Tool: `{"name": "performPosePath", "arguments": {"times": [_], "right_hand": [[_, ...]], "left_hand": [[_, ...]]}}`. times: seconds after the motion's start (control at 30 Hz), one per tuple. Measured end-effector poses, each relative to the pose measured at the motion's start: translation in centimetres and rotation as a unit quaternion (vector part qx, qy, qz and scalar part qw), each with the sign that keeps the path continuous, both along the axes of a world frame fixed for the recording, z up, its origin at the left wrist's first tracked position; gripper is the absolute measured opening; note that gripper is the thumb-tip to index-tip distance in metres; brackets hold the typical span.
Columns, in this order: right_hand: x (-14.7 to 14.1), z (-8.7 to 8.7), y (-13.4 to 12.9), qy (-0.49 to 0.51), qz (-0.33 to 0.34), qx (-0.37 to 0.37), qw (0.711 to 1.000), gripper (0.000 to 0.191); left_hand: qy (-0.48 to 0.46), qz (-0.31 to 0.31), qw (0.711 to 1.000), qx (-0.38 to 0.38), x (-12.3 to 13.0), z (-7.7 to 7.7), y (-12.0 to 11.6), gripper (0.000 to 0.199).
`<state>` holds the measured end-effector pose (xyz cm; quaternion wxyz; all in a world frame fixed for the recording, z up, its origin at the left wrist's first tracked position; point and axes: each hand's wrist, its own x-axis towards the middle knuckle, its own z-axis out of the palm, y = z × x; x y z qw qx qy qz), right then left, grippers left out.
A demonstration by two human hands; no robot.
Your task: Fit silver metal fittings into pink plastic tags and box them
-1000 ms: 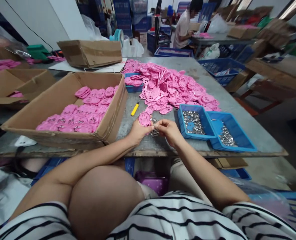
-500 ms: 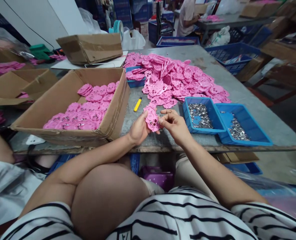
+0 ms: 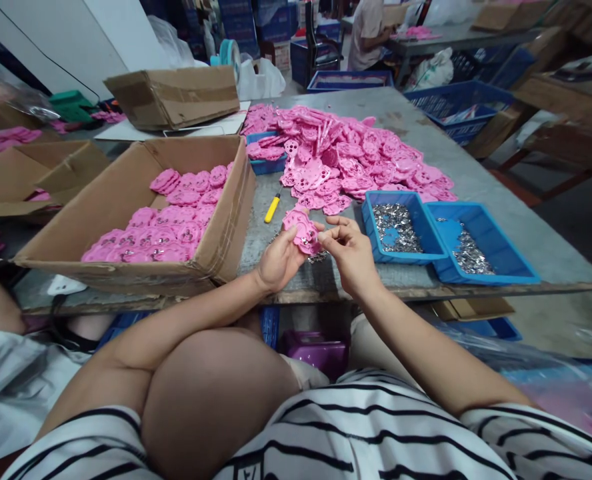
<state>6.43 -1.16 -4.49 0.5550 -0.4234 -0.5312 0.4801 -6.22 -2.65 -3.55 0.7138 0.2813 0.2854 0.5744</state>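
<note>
Above the table's front edge, my left hand point(image 3: 279, 261) holds a pink plastic piece point(image 3: 302, 230) between thumb and fingers. Small metal parts show on its lower face. My right hand point(image 3: 349, 253) is pinched at the piece's right edge; whatever its fingertips hold is too small to make out. A few metal bits point(image 3: 318, 257) lie on the table just under the hands. Behind them is a large heap of pink pieces point(image 3: 351, 157). A yellow-handled tool point(image 3: 272, 209) lies left of the heap.
An open cardboard box point(image 3: 221, 257) with rows of pink pieces stands at the left. Two blue trays point(image 3: 445, 255), point(image 3: 531, 275) of small metal parts stand at the right. Another cardboard box point(image 3: 191, 97) is behind. A person point(image 3: 366, 33) sits at a far table.
The pink piece has turned and tilted slightly in my left hand, while my right fingertips stay at its edge. The whole view has shifted a little.
</note>
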Motion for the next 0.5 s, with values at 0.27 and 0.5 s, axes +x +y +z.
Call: {"name": "performPosePath", "arguments": {"times": [0.27,0.5], "right_hand": [[0.4,-0.1,-0.1,-0.009,-0.051,-0.009,0.999,0.019],[-0.1,0.3,-0.2,0.019,-0.01,-0.008,1.0,0.02]], "left_hand": [[-0.052,0.021,0.998,-0.018,0.6,0.6,0.0,0.034],[-0.061,0.023,0.998,-0.023,1.1,1.1,0.1,0.041]]}}
